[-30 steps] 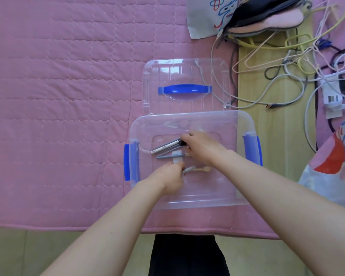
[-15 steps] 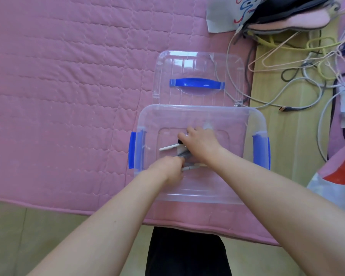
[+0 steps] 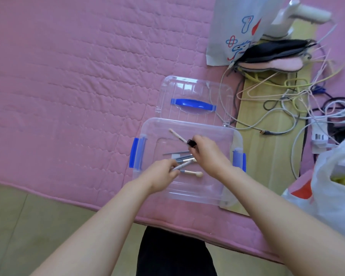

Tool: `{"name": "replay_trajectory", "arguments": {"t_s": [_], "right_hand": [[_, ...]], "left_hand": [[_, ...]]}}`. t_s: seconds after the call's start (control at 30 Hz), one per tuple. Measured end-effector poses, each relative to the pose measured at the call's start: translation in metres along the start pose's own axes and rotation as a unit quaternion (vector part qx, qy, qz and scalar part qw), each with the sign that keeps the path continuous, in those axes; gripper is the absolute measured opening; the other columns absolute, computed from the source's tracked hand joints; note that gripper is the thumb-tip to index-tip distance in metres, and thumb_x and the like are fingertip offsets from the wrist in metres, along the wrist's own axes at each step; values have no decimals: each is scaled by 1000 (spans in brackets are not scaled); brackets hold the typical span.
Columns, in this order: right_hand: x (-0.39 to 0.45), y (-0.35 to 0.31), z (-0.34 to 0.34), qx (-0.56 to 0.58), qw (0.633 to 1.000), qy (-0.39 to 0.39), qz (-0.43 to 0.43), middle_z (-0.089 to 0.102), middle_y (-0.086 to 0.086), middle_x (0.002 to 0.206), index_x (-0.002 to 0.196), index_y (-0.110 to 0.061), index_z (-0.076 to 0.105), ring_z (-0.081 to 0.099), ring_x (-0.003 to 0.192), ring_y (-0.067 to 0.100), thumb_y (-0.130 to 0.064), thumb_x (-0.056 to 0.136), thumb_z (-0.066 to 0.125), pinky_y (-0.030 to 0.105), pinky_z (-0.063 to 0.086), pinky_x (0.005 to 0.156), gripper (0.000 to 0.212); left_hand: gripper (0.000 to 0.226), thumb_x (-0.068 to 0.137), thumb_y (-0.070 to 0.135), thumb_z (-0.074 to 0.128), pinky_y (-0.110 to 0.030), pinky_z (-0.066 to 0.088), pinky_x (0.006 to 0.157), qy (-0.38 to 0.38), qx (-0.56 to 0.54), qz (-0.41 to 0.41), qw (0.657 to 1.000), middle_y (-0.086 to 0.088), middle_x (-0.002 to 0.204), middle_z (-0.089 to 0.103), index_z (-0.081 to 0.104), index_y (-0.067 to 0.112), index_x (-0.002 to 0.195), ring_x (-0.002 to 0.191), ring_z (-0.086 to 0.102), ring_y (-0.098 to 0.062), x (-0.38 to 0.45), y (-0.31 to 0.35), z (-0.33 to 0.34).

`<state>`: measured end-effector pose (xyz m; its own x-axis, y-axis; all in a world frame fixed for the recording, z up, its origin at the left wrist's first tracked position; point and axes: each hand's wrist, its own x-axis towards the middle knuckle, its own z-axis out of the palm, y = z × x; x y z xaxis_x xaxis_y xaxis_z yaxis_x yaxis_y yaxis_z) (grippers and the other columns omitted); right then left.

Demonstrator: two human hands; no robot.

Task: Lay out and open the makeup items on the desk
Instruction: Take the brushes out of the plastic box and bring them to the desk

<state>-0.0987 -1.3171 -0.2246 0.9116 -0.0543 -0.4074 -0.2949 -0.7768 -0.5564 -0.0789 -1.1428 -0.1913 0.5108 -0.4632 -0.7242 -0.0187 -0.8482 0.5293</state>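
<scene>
A pink quilted mat (image 3: 72,80) fills most of the view, its stitched wavy lines running across under soft, even daylight. Below the mat's near edge, pale greenish floor (image 3: 28,226) shows. Off the mat's right side sits a strip of light wooden flooring (image 3: 267,156), and there a tangle of cables (image 3: 299,108), white, grey and yellow, sprawls over the wood. Above that tangle, at the mat's far right corner, a white printed bag (image 3: 235,30) stands beside a dark pouch (image 3: 273,50) stacked on a pink one. Further right of the wood, a white plastic bag (image 3: 335,188) bulges at the frame edge.
</scene>
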Motion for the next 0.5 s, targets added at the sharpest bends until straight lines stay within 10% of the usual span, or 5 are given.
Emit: {"name": "replay_trajectory", "arguments": {"t_s": [0.5], "right_hand": [[-177,-128,-137,403,907,-52,114,58,9,86,100,-14,59,63,73,18,-7,93,55,38,60,65,10]], "left_hand": [[14,97,13,51,-14,35,43,227,-474,-33,850,-7,73,53,61,4,98,51,49,-14,-198,91,-24]]}}
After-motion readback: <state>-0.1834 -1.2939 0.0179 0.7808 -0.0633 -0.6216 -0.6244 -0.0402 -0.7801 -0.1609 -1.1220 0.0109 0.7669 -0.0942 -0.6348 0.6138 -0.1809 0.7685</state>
